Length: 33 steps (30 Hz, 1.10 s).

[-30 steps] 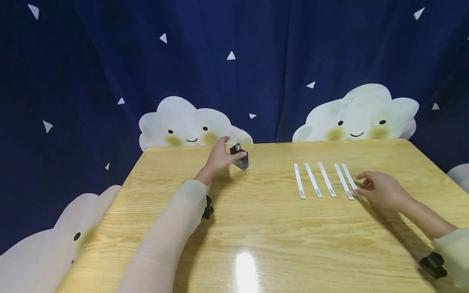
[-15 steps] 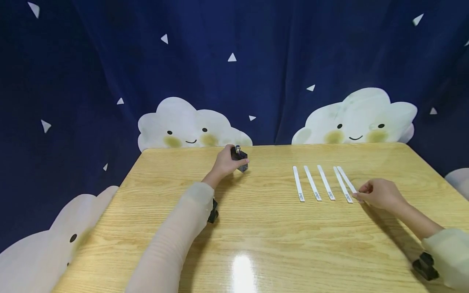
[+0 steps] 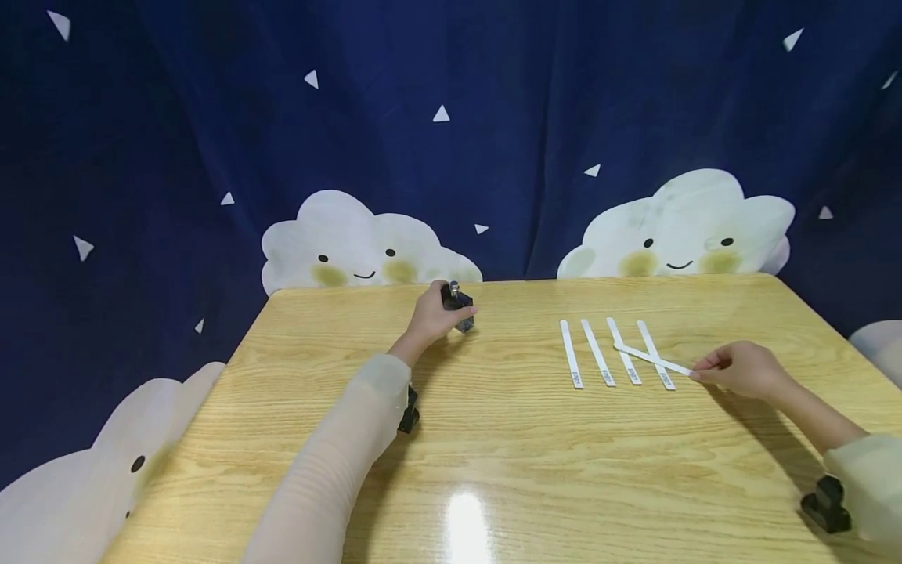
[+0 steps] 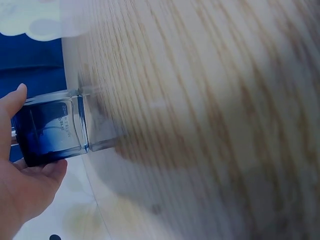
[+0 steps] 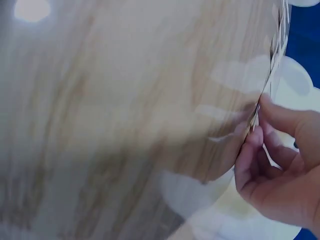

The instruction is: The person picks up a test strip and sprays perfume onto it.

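My left hand (image 3: 431,315) grips a perfume bottle (image 4: 52,127) of blue-tinted clear glass near the table's far edge. The bottle's metallic neck points up in the head view, and thumb and fingers lie on its opposite sides. On the right, my right hand (image 3: 748,371) pinches one end of a white perfume test strip (image 3: 672,366) between thumb and fingers. That strip slants left across two other strips. Several more test strips (image 3: 571,356) lie side by side on the table, with small dark print at their near ends. In the right wrist view the strips appear nearly edge-on.
The light wooden table (image 3: 535,462) has a glossy top with a bright reflection near the front. A dark blue curtain (image 3: 521,157) with white clouds and triangles hangs behind it. Black devices (image 3: 826,505) sit at both wrists.
My left fingers have closed around the perfume bottle. My right thumb and fingers have taken the rightmost test strip, and its far end has swung left across the neighbouring strips.
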Each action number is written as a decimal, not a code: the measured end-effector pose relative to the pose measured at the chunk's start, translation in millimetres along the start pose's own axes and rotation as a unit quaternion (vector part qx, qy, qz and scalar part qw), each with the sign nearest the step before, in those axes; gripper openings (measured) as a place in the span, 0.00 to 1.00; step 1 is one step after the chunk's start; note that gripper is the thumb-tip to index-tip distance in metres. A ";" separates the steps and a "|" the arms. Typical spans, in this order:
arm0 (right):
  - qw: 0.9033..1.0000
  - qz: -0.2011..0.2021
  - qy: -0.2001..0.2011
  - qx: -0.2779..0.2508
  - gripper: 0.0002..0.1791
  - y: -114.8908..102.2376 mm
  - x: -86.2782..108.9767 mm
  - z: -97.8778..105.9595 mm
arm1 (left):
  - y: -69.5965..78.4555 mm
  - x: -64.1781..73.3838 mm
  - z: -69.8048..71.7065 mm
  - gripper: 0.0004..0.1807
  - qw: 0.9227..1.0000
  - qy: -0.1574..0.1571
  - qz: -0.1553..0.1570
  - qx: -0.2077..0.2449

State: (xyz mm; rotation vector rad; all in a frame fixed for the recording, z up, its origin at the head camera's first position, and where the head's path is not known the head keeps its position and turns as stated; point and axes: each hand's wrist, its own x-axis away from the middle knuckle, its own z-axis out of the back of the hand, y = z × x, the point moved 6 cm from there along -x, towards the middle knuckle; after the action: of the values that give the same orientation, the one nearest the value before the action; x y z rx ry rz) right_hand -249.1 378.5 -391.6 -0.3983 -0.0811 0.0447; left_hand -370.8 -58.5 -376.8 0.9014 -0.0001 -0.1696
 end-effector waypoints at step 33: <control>0.987 0.122 -0.023 -0.100 0.09 17.8 -5.8 -0.7 | -3.2 0.7 3.5 0.40 0.999 0.037 -0.039 -0.005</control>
State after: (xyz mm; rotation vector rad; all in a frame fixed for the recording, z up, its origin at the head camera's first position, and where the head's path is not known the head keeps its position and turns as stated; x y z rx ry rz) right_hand -255.2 394.2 -399.5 -0.6058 -0.0819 0.2895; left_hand -370.8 -63.3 -377.1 0.8975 0.1048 -0.2090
